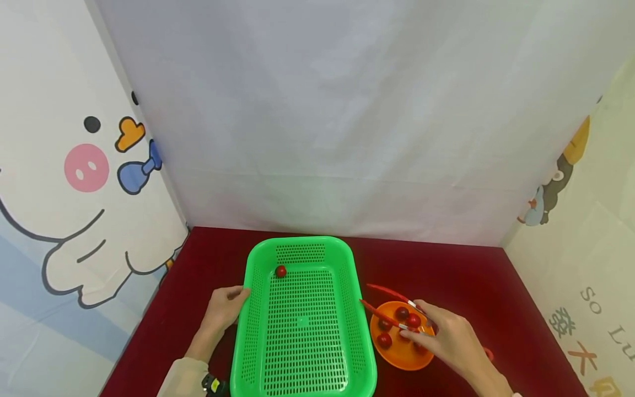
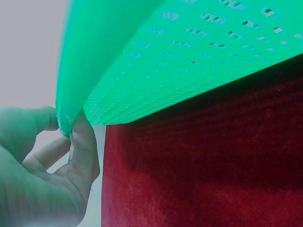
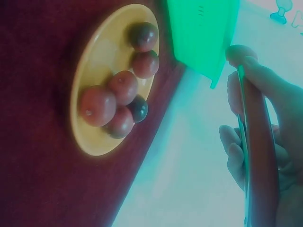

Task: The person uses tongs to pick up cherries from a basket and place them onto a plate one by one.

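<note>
In the head view a green perforated plastic basket (image 1: 368, 353) stands in the middle, with one small red cherry tomato (image 1: 281, 271) near its far left corner. My left hand (image 1: 224, 306) pinches the basket's left rim between thumb and fingers, seen closely in the left wrist view. My right hand (image 1: 453, 336) holds a pair of red tongs (image 1: 389, 292) with pale bands, their arms spread and tips pointing at the basket's right side. Beneath the tongs lies an orange plate (image 1: 404, 361) with several red and dark cherry tomatoes (image 3: 98, 106). No tomato shows between the tong tips.
A dark red cloth (image 1: 471, 275) covers the table. White curtain walls surround it: a plain back one (image 1: 317, 138), a left one with a cartoon print (image 1: 86, 168) and a right one with lettering (image 1: 585, 331). The plate sits just right of the basket.
</note>
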The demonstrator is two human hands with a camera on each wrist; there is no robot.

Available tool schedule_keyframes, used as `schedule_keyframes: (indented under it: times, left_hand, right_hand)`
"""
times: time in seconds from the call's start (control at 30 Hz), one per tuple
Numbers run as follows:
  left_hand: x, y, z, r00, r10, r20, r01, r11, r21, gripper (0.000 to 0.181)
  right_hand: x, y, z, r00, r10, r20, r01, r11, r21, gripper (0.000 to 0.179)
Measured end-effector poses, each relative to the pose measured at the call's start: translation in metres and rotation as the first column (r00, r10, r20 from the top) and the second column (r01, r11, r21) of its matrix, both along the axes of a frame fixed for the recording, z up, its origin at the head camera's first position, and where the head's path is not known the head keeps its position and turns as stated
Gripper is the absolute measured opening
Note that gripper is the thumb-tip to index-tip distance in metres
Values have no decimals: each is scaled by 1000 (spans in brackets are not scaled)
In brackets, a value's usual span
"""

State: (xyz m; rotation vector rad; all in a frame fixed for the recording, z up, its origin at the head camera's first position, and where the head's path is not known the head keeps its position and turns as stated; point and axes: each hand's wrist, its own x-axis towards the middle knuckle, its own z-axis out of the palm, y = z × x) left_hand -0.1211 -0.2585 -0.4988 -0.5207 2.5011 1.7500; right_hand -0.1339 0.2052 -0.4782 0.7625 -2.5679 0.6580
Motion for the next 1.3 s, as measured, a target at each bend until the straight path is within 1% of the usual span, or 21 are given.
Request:
schedule_keyframes:
  times: [0.17,0.37,0.6,0.77,0.97,1.07,1.2,1.3]
  left_hand:
    - [0,0,1,1000,-2,1,2,1000,-2,44]
    - [0,1,2,1000,1,1,-1,1000,-2,44]
    - [0,0,3,1000,-2,5,2,1000,-13,45]
    - [1,0,3,1000,-2,2,2,1000,-21,46]
    - [2,0,2,1000,3,-2,-3,1000,4,44]
    - [2,0,2,1000,0,-7,0,1000,-9,44]
    - [2,0,2,1000,0,-15,0,1000,-6,43]
    - [2,1,2,1000,1,-14,-1,1000,-2,43]
  right_hand:
    - [-6,-6,2,998,35,-55,-36,999,-5,61]
    - [-15,-13,6,989,87,-119,-90,996,-17,61]
    - [-25,-27,11,984,119,-129,-124,992,-31,66]
    - [-33,-39,15,989,121,-88,-123,992,-21,64]
    - [-39,-56,24,995,100,24,-101,995,23,60]
    - [-44,-63,28,993,97,63,-100,994,44,58]
    - [-53,-72,30,989,126,81,-130,990,49,54]
    - [-58,-79,32,986,140,94,-147,987,61,54]
